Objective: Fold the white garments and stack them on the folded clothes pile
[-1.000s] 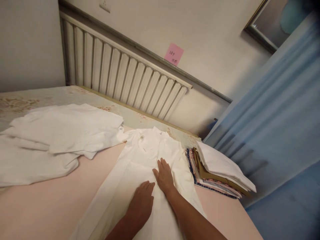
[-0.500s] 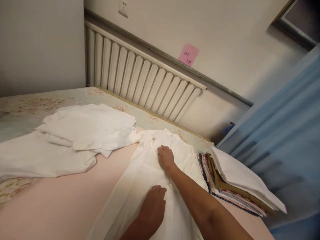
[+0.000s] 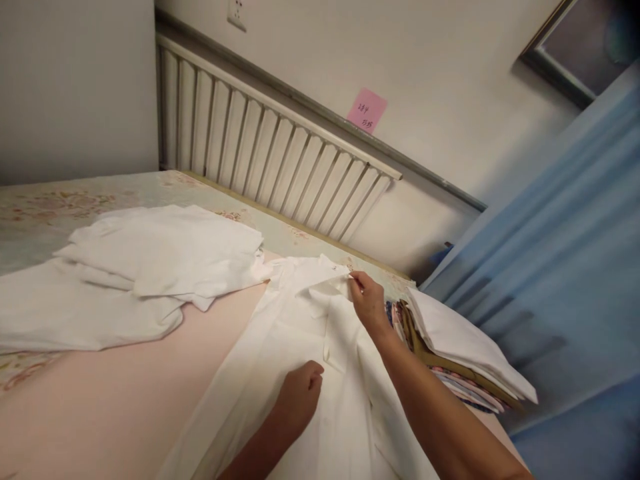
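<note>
A white collared shirt (image 3: 290, 333) lies spread out in front of me, its collar at the far end. My right hand (image 3: 369, 303) pinches the right side of the collar and holds that part slightly raised. My left hand (image 3: 301, 393) is over the middle of the shirt's front, its fingers curled closed. Whatever those fingers hold, if anything, is hidden. Between the two hands the front of the shirt is creased, with one fold standing up.
White garments (image 3: 165, 250) are heaped on the left. Folded clothes (image 3: 450, 360), white on top, are stacked at the right. Beneath lie a pink sheet (image 3: 115, 400) and a floral cover (image 3: 115, 193). Behind are a radiator (image 3: 270, 153) and a blue curtain (image 3: 540, 267).
My right hand has moved right from the shirt's upper front to its collar and gripped it. My left hand's fingers have curled in. The view has shifted slightly.
</note>
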`<state>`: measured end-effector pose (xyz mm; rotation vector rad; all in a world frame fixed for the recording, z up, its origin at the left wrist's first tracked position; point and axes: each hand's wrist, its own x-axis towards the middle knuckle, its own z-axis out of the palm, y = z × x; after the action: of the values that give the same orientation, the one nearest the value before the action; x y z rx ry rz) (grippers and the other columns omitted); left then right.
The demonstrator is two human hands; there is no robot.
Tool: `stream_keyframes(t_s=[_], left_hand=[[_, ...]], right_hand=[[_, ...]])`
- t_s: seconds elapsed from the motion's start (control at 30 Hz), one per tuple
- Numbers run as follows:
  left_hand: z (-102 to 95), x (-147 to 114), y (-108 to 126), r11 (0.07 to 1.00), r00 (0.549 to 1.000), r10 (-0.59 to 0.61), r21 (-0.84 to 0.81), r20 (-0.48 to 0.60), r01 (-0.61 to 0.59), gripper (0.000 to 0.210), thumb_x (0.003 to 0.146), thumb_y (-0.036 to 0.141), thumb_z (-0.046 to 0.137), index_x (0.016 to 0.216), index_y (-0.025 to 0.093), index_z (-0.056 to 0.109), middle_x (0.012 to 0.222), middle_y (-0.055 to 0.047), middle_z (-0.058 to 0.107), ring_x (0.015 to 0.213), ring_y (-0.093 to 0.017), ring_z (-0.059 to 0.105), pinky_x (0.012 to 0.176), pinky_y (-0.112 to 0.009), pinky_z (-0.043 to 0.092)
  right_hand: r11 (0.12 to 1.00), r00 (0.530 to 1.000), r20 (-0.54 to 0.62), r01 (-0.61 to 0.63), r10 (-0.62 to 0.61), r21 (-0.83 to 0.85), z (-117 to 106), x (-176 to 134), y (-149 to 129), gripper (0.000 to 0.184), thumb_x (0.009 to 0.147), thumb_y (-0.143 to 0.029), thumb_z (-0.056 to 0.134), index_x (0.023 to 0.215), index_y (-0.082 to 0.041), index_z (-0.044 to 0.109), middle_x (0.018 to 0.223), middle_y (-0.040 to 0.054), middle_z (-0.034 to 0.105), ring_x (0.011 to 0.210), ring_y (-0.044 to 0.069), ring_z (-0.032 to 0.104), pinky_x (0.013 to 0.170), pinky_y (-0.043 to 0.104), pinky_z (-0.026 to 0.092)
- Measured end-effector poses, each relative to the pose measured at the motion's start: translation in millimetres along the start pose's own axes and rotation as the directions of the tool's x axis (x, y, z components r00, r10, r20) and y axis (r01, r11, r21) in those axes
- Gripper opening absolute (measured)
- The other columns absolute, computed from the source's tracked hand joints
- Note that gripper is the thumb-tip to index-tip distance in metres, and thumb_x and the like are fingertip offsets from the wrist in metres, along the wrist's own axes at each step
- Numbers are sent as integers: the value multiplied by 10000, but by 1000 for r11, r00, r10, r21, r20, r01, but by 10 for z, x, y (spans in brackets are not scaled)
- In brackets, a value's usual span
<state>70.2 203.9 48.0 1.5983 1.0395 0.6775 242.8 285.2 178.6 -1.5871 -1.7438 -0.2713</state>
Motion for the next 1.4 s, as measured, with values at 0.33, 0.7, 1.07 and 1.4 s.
stream_keyframes(t_s=[0.33,0.7,1.07,1.4], left_hand=[[66,2,-41,814,959,-178,-515,218,268,308,765,372,556,994,166,540,878,-47,632,842,-177,637,751,-332,521],[72,-44,58,664,940,-159,-672,301,327,431,783,526,555,975,141,544,887,-88,649,801,-220,664,763,-380,545],[180,96,-110,772,966,-228,-581,126,258,671,727,193,607,1366,191,404,704,59,515,588,-89,518,554,-213,413],[66,102,-89,986,975,-151,52,-162,161,331,743,32,449,967,180,643,788,-1,647,745,-113,590,689,-199,412]], right_hand=[[986,988,137,45,-68,160,-977,-916,-429,163,928,-243,484,932,-228,647,850,31,654,783,171,602,691,265,442],[954,950,310,-129,41,269,-981,-1675,-603,181,953,-225,447,927,-233,626,843,17,635,782,150,600,695,233,445],[930,914,406,-164,17,330,-887,-1923,-659,181,960,-231,443,939,-241,622,860,18,629,797,142,593,713,218,433],[920,895,443,-210,45,330,-800,-2005,-661,185,952,-231,460,911,-250,639,854,6,632,796,135,595,727,209,426]])
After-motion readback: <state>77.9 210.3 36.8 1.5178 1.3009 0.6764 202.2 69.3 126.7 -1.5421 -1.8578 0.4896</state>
